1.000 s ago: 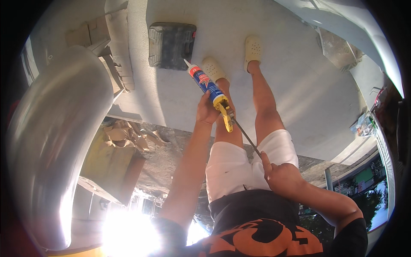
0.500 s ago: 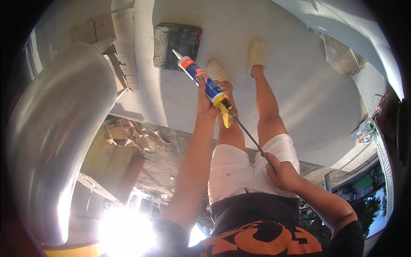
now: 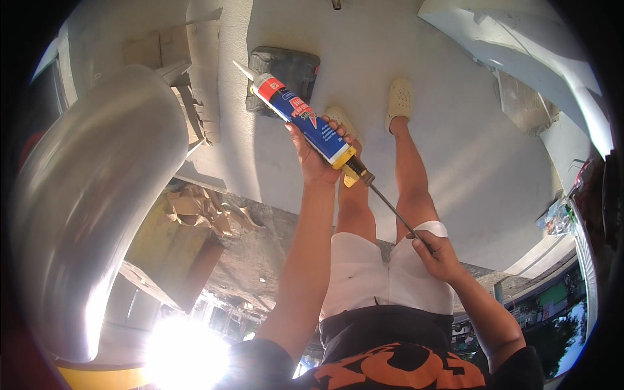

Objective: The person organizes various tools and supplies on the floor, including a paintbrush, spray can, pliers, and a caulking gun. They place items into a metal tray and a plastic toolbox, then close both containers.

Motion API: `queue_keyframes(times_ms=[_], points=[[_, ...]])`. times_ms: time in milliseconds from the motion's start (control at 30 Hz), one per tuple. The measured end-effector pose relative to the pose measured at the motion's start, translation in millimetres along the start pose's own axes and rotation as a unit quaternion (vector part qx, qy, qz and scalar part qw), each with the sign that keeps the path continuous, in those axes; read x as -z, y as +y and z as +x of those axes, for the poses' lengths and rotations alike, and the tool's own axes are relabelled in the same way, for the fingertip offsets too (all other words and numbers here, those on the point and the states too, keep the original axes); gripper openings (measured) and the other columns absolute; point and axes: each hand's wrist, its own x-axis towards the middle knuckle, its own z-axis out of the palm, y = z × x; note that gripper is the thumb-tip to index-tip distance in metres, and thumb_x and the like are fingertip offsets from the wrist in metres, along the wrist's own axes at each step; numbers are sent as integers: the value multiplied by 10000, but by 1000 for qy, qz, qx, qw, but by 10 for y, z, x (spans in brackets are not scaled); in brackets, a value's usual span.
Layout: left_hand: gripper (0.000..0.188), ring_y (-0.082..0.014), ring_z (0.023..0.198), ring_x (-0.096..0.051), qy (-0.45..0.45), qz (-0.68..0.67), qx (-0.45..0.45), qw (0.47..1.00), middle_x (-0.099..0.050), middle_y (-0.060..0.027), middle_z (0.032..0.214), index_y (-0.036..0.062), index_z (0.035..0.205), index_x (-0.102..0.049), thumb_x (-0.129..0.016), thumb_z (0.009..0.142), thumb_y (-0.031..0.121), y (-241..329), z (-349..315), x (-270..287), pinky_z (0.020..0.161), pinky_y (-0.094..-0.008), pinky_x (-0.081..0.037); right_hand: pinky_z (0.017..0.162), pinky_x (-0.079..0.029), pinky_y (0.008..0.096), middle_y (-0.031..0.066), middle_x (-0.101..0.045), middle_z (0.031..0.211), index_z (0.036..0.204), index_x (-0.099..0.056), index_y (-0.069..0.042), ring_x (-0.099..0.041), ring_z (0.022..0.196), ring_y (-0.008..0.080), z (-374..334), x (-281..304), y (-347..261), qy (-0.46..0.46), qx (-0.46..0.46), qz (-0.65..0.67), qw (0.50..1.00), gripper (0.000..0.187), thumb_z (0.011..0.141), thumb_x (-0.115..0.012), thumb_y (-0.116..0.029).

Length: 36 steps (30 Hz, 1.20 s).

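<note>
A caulking gun (image 3: pixel 351 164) with a yellow frame and handle is loaded with a blue, red and white sealant cartridge (image 3: pixel 302 117). The cartridge's white nozzle (image 3: pixel 244 70) points up and to the left. My left hand (image 3: pixel 320 153) is closed round the cartridge, near its rear end. From the back of the gun a thin metal rod (image 3: pixel 393 209) runs down to the right. My right hand (image 3: pixel 439 257) is closed on the rod's far end, in front of my white shorts. The gun's yellow handle hangs partly hidden below my left hand.
A black plastic case (image 3: pixel 283 81) lies on the pale floor beyond the cartridge. At left bulges a large silvery rounded form (image 3: pixel 97 208). Torn cardboard (image 3: pixel 198 208) lies near a yellowish box (image 3: pixel 166 247). A white panel (image 3: pixel 513 52) slopes at the upper right.
The cartridge and gun have risen closer to view, with the nozzle swinging to the left. My right hand has shifted slightly right, still gripping the rod.
</note>
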Motion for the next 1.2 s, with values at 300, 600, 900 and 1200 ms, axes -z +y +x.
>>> queue_keyframes(times_ms=[300,600,900,1200], points=[[883,-235,898,-613,-106,134,-46,984,-631,-72,925,83,1099,-597,-644,753,894,144,-85,-377,808,-388,-503,812,-548,350,157,-719,956,1168,-689,5,-701,870,262,366,18,202,20,42,-66,997,192,1014,-644,-99],[1015,-252,744,-665,-131,224,-80,962,-647,-114,789,43,1013,-604,-396,750,1001,186,-81,-459,695,-371,-534,943,-549,381,164,-716,1123,1227,-647,43,-699,1055,255,1324,-2,-280,125,143,1,982,370,976,-751,-209],[1032,-207,889,-670,-141,353,29,924,-659,-97,971,21,1257,-567,-437,819,946,-115,-377,-195,789,-355,-549,1089,-493,424,155,-675,1291,1359,-591,-8,-634,1260,274,1658,356,-1786,147,354,29,923,700,825,-904,-335],[861,-182,873,-623,-59,405,71,910,-654,-76,980,-15,1113,-629,-488,944,817,-501,-337,146,813,-330,-491,841,-570,308,71,-676,1088,1268,-593,-45,-676,937,134,1680,153,-1868,162,284,223,918,525,848,-886,-163]])
